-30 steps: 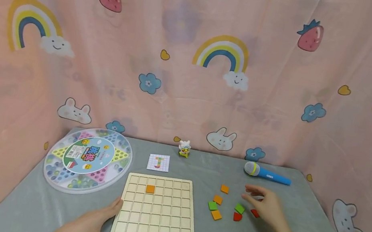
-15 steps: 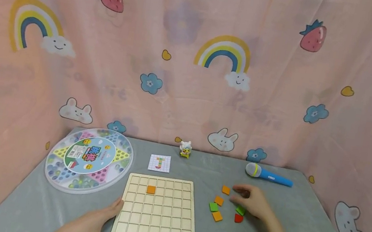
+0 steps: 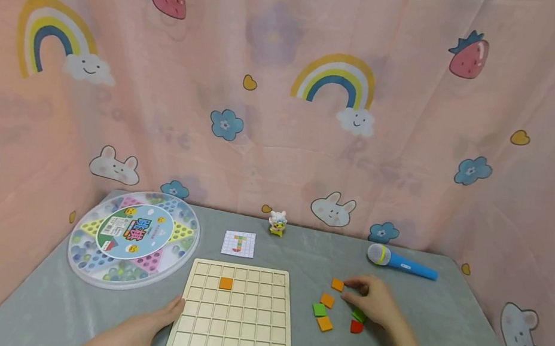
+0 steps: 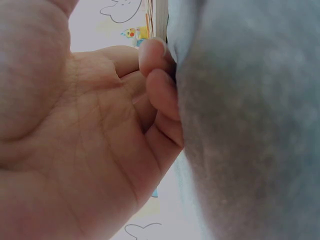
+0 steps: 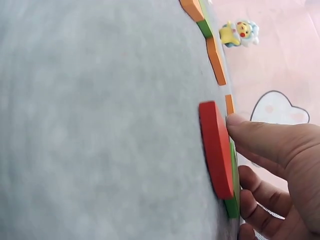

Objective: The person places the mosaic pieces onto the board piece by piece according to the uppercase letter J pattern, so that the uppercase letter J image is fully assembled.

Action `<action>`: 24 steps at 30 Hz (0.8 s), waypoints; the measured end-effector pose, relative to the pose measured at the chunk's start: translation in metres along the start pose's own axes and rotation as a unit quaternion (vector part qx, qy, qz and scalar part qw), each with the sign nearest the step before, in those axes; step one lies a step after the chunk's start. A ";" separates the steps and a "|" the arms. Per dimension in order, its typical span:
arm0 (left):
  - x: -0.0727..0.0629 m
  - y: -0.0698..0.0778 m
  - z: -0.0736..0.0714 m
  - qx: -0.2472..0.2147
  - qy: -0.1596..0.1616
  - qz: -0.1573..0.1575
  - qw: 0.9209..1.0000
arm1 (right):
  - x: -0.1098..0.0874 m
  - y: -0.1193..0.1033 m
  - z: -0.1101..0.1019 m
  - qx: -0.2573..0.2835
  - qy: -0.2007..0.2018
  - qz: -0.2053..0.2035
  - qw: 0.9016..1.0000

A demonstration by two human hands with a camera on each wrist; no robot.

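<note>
My left hand (image 3: 132, 331) rests at the left edge of a pale wooden grid board (image 3: 237, 321), its fingers touching the side. In the left wrist view, bent fingertips (image 4: 155, 57) lie against the board edge (image 4: 161, 20). One orange square tile (image 3: 225, 283) sits in the board's grid. My right hand (image 3: 374, 300) is over the loose tiles, with thumb and index finger apart, right at an orange tile (image 3: 338, 285). Below them lie a partly covered green tile (image 3: 358, 315) and a red rounded tile (image 3: 356, 327). Another red tile is hidden behind the hand.
Two orange tiles (image 3: 327, 300) and a green tile (image 3: 319, 310) lie between board and right hand. Behind the board are a small pattern card (image 3: 239, 244) and a figurine (image 3: 277, 223). A round marble game box (image 3: 133, 241) stands left, a blue toy microphone (image 3: 402, 262) right.
My right hand has moved left from above the red tile to the far orange tile, covering part of the green one. My left hand stays at the board. The view has shifted slightly.
</note>
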State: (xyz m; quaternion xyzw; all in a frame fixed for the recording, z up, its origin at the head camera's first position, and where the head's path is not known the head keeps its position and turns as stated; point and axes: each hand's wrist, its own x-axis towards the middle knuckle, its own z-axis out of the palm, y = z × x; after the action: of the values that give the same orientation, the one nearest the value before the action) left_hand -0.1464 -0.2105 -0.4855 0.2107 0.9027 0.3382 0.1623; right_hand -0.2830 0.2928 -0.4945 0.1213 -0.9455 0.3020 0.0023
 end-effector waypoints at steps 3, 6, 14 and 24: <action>0.000 0.000 0.000 0.001 0.001 0.002 1.000 | 0.001 -0.001 0.003 0.000 0.000 0.001 1.000; 0.000 0.001 -0.001 0.001 0.000 0.001 1.000 | 0.002 -0.004 0.003 0.002 0.000 -0.003 1.000; 0.001 0.001 0.000 -0.007 -0.002 -0.005 1.000 | 0.002 -0.012 0.003 -0.017 -0.003 0.012 1.000; 0.000 0.002 -0.001 -0.005 -0.001 -0.001 1.000 | -0.003 -0.018 0.006 0.015 0.013 0.013 1.000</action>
State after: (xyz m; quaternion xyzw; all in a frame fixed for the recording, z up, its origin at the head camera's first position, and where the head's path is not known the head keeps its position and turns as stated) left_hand -0.1466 -0.2100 -0.4832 0.2097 0.9010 0.3424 0.1644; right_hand -0.2756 0.2761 -0.4891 0.1051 -0.9423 0.3176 0.0093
